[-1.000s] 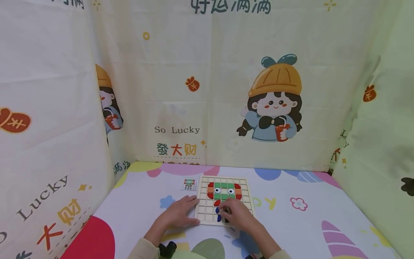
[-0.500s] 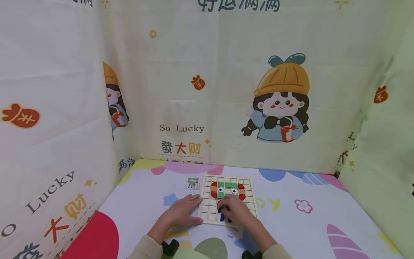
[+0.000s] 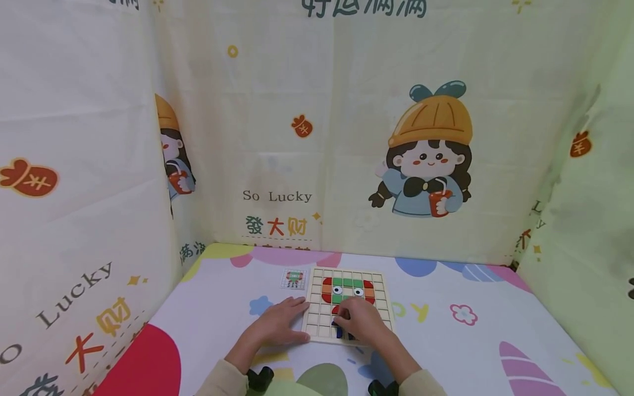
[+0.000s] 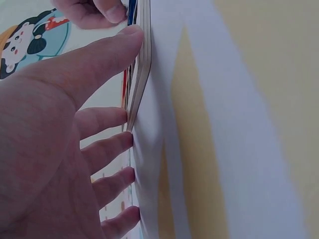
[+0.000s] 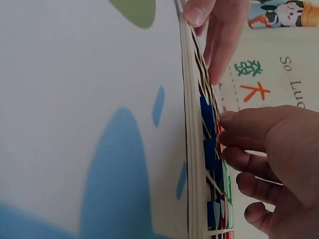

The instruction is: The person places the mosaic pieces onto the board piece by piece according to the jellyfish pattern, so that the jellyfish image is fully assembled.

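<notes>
A square wooden grid board [image 3: 317, 319] lies on the table, bearing a face-like pattern of green, red and orange tiles [image 3: 349, 283] with two eye tiles. Along its left side rests my left hand [image 3: 277, 324], fingers fairly straight; its thumb [image 4: 130, 37] touches the front edge. Over the lower middle of the board is my right hand [image 3: 364, 319], with curled fingers. Its thumb and forefinger tips nearly meet beside a red tile [image 5: 219, 129]; whether a piece is pinched there is hidden. Several blue tiles [image 5: 210, 149] sit in the grid nearby.
A small pattern card [image 3: 294, 279] with a robot-like figure lies beyond the board's left side. The tablecloth [image 3: 436, 341] has printed coloured shapes. Printed cloth walls [image 3: 277, 165] stand behind and at both sides.
The head view has shifted slightly. My right hand has moved a little left and farther up the board, covering more of the pattern's lower part. My left hand stays at the board's edge.
</notes>
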`<move>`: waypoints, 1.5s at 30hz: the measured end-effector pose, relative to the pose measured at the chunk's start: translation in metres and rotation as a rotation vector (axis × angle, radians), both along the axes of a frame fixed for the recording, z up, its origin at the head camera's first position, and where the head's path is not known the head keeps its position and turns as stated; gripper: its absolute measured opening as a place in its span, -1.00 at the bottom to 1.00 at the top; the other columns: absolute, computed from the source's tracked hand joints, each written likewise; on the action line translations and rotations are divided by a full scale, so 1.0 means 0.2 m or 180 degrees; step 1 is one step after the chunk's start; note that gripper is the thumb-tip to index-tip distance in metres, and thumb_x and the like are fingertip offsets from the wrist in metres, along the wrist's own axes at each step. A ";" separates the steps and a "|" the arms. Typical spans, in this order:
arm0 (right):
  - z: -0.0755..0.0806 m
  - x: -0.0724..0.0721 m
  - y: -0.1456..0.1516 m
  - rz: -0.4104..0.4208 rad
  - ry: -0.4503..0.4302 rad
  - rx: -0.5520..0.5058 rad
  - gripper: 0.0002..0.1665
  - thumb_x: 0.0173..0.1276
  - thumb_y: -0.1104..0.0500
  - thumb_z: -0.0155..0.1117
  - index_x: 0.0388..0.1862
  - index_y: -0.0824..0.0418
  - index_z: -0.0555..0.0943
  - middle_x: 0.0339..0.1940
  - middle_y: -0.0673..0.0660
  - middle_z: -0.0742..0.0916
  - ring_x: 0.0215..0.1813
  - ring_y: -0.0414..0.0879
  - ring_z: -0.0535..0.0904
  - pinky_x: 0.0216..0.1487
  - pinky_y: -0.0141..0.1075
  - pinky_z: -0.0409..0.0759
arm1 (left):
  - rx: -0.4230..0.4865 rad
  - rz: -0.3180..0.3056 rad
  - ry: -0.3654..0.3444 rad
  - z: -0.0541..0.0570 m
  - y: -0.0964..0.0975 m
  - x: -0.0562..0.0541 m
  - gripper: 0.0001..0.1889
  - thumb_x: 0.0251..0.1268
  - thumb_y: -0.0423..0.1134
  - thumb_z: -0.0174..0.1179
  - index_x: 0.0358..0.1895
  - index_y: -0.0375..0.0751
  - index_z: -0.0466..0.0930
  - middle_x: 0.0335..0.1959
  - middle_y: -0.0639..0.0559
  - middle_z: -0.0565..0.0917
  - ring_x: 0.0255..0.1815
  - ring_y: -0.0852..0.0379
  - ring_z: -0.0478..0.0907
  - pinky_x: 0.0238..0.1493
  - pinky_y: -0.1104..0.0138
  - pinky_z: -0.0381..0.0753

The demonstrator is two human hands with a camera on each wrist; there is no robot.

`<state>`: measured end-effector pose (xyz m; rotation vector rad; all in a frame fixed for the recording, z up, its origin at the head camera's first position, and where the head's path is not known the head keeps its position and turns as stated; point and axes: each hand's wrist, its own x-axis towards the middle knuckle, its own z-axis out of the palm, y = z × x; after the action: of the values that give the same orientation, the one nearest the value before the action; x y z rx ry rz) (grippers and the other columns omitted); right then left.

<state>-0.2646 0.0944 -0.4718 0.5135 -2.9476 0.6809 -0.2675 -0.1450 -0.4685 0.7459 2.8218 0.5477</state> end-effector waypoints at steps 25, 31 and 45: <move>0.03 -0.01 0.09 0.0604 0.0077 -0.0096 -0.75 0.29 0.30 0.29 -0.29 -0.03 0.80 -0.27 -0.07 0.71 -0.18 -0.26 0.53 -0.13 -0.35 0.64 | -0.0053 0.0024 0.0032 -0.02 0.00 -0.02 -0.14 0.10 0.27 0.27 0.45 0.02 0.26 0.50 0.02 0.27 0.53 -0.17 0.14 0.41 -0.17 0.24; 0.01 -0.02 0.09 0.0708 -0.0121 -0.0304 -0.69 0.32 0.33 0.23 -0.28 -0.08 0.78 -0.24 -0.15 0.68 -0.13 -0.27 0.51 -0.04 -0.36 0.63 | -0.0042 0.0010 0.0016 -0.02 0.00 -0.01 -0.14 0.10 0.27 0.27 0.45 0.01 0.26 0.50 0.01 0.27 0.53 -0.17 0.14 0.41 -0.17 0.25; 0.01 -0.01 0.09 0.0759 -0.0172 -0.0328 -0.72 0.32 0.29 0.26 -0.36 -0.08 0.79 -0.25 -0.14 0.69 -0.13 -0.28 0.52 0.02 -0.31 0.63 | -0.0043 0.0014 0.0001 -0.01 0.00 -0.01 -0.14 0.09 0.26 0.28 0.45 0.01 0.26 0.50 0.02 0.27 0.52 -0.17 0.14 0.40 -0.18 0.25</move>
<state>-0.2663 0.1120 -0.4704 0.8589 -2.9078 0.8776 -0.2704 -0.1448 -0.4713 0.7375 2.8253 0.5286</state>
